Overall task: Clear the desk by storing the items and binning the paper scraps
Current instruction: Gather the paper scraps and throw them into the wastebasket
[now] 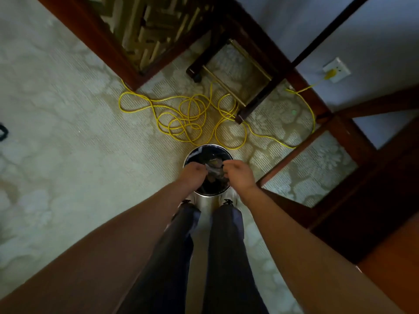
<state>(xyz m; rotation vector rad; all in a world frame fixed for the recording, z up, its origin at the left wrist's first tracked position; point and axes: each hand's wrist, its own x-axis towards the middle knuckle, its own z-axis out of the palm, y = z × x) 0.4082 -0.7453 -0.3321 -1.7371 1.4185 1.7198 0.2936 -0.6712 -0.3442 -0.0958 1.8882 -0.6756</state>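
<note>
I look straight down at a round metal bin (pixel 204 149) with a dark liner, standing on the carpet just ahead of my feet. Both hands hover over its mouth. My left hand (pixel 192 174) and my right hand (pixel 238 174) have curled fingers, and a crumpled paper scrap (pixel 214 171) sits between them; both seem to pinch it. More crumpled scraps (pixel 216 163) lie inside the bin. The image is blurred, so the exact grip is hard to read.
A tangled yellow cable (pixel 188 116) lies on the carpet beyond the bin and runs to a wall socket (pixel 336 70). A dark wooden chair (pixel 240 75) and the desk frame (pixel 328 141) stand ahead and to the right. Open carpet lies to the left.
</note>
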